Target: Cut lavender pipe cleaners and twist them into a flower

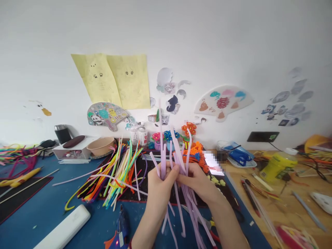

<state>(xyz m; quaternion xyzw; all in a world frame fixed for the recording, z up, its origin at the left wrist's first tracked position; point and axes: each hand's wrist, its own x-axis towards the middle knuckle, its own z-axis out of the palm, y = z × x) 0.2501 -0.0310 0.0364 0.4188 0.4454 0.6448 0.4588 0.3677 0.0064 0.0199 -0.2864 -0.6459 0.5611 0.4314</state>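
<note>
In the middle of the head view, my left hand (160, 188) is closed on several lilac pipe cleaners (163, 160) that stick up above the fingers. My right hand (199, 180) pinches more of the same lilac stems, which spread upward and hang down below between my forearms. The two hands meet at the fingertips; their exact contact there is hidden. Left of them lies a pile of multicoloured pipe cleaners (120, 173). Below my wrists, partly covered, is a pair of scissors (207, 223) on the blue mat (98, 218).
At the front left are a glue gun (121, 224) with a red light and a white case (64, 226). Pipe-cleaner flowers (188, 131) and an orange heap (194, 154) stand behind my hands. Rightward are a yellow bottle (278, 166), a blue packet (241, 154) and tools on wood.
</note>
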